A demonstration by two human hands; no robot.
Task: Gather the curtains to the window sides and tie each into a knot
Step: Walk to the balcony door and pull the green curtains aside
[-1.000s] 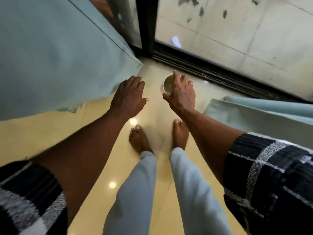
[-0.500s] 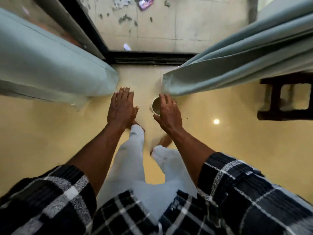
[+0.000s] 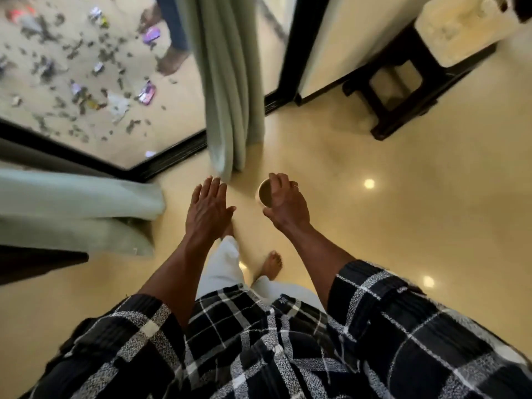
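Two pale green curtains hang by a glass door. The right curtain (image 3: 227,90) falls in folds straight ahead of me, its hem just beyond my fingertips. The left curtain (image 3: 74,208) spreads across the left edge of the view. My left hand (image 3: 207,211) is flat with fingers spread, holding nothing, just short of the right curtain's hem. My right hand (image 3: 285,203) grips a small round cup (image 3: 265,193) from above, to the right of that hem.
A black door frame and track (image 3: 169,156) run along the glass, with littered ground and another person's legs outside. A dark wooden stool (image 3: 403,90) carrying a cream container stands at the upper right. My bare feet are on the glossy yellow floor (image 3: 403,214).
The view has swung to the right, so the right curtain now hangs straight ahead. Both hands stay out in front, and the right one keeps hold of the cup.
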